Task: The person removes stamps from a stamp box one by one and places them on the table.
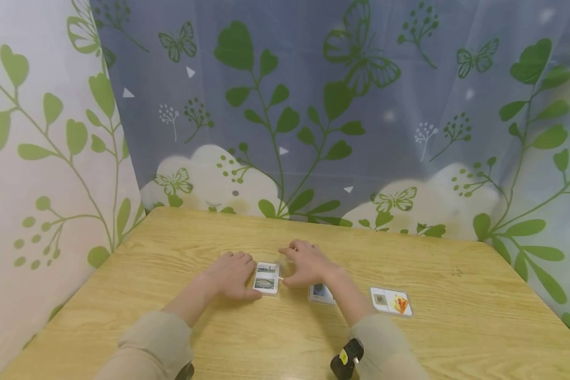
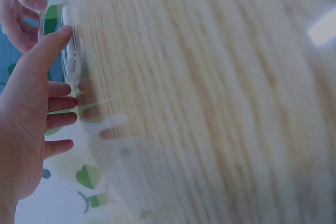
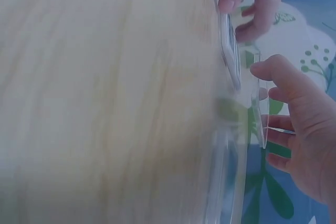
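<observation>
In the head view, a flat clear case [image 1: 267, 277] with two printed pictures lies on the table. My left hand [image 1: 231, 275] holds it by its left side, thumb along the near edge and fingers by the far left corner. In the left wrist view the thumb [image 2: 64, 31] meets the case's edge. My right hand [image 1: 310, 264] hovers just right of the case. Between its thumb and fingers it pinches a thin clear plastic plate [image 3: 261, 111], tilted on edge above the table. A second cased card [image 1: 321, 293] lies partly hidden under my right wrist.
Farther right lies another cased card [image 1: 391, 302] with a pizza-slice picture. The wood-grain table [image 1: 209, 338] meets patterned curtains [image 1: 309, 121] at the back and sides. A black device [image 1: 347, 359] is strapped at the right sleeve.
</observation>
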A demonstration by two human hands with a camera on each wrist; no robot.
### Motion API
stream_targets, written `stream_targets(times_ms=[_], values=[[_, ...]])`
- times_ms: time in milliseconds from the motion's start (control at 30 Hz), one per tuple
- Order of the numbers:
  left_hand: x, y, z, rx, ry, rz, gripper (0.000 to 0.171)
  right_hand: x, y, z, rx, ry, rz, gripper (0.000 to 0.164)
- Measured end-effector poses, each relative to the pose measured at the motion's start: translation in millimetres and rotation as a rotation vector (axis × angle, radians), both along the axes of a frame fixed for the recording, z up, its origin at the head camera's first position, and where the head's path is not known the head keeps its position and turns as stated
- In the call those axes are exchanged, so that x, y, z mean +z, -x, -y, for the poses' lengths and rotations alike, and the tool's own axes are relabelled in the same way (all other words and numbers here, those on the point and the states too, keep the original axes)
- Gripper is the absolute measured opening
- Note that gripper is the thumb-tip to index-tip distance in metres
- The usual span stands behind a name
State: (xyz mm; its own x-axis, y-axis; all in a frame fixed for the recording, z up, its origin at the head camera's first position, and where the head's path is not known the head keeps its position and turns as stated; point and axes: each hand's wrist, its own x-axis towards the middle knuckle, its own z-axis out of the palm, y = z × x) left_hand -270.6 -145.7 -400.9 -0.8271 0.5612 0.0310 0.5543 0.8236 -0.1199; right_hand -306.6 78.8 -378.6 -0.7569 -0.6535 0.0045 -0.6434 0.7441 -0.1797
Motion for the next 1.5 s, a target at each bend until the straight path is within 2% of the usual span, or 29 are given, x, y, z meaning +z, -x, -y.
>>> stream_targets(times_ms=[167, 433, 733, 1167, 1500], values=[[3.4, -1.3, -0.3, 0.001, -0.006, 0.020, 0.072, 0.2, 3.6, -10.4, -0.039, -0.024, -0.006, 0.074], [5.4, -2.0, 0.1, -0.012, 0.028, 0.020, 0.075, -5.3, 11.2, -23.2, -0.050, -0.050, -0.054, 0.074], [0.5, -0.8, 0.8, -0.023, 0.026, 0.005, 0.070, -7.0, 16.7, -27.7, -0.082, -0.040, -0.072, 0.075], [-0.4, 0.5, 3.3, -0.058, 0.008, -0.025, 0.067, -9.6, 26.6, -32.2, -0.141, -0.030, -0.057, 0.076], [0.7, -1.0, 2.6, -0.062, 0.026, -0.029, 0.066, -7.7, 25.0, -30.4, -0.159, -0.042, 0.015, 0.073]])
